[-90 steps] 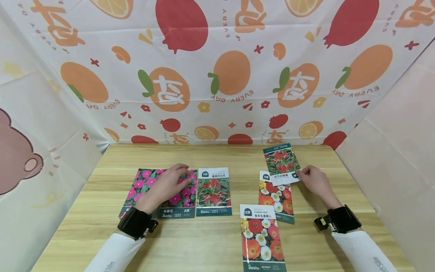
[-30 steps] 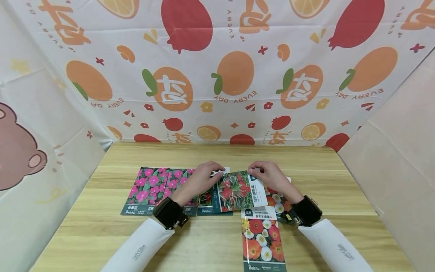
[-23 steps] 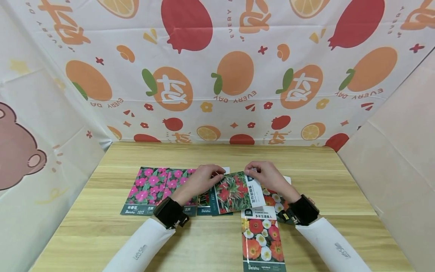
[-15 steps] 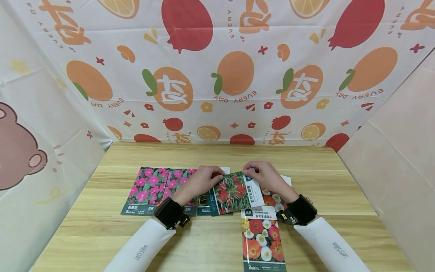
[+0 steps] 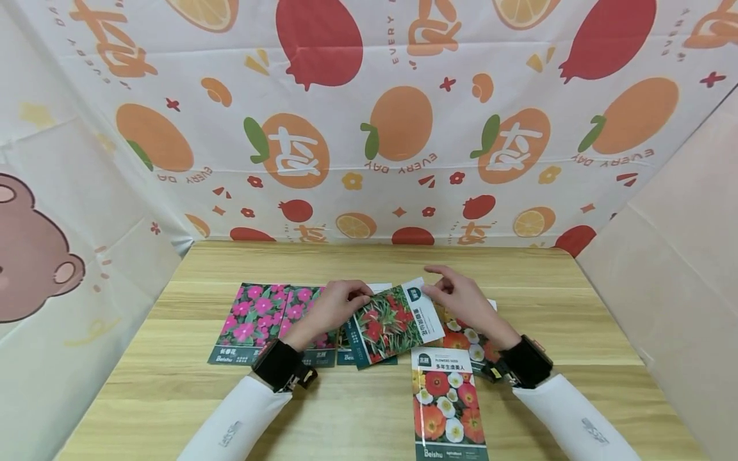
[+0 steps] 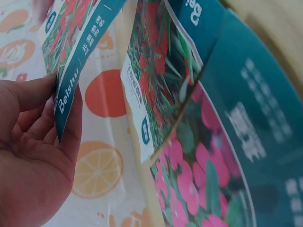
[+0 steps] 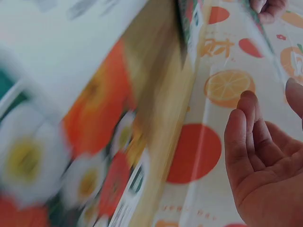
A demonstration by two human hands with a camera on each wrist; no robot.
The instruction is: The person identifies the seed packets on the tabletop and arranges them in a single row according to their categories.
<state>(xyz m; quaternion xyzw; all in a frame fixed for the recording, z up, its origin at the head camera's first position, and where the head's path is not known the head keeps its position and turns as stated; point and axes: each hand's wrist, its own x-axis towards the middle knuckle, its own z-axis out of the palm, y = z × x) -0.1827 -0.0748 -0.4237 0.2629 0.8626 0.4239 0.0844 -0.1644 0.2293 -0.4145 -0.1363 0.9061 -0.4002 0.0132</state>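
The left hand pinches the lower edge of a glossy seed packet printed with red flowers and green spiky leaves, holding it tilted above a matching packet on the wooden counter. The right hand hovers released beside its white top, fingers straight. Pink-flower packets lie left; orange-and-white poppy packets lie right and nearer.
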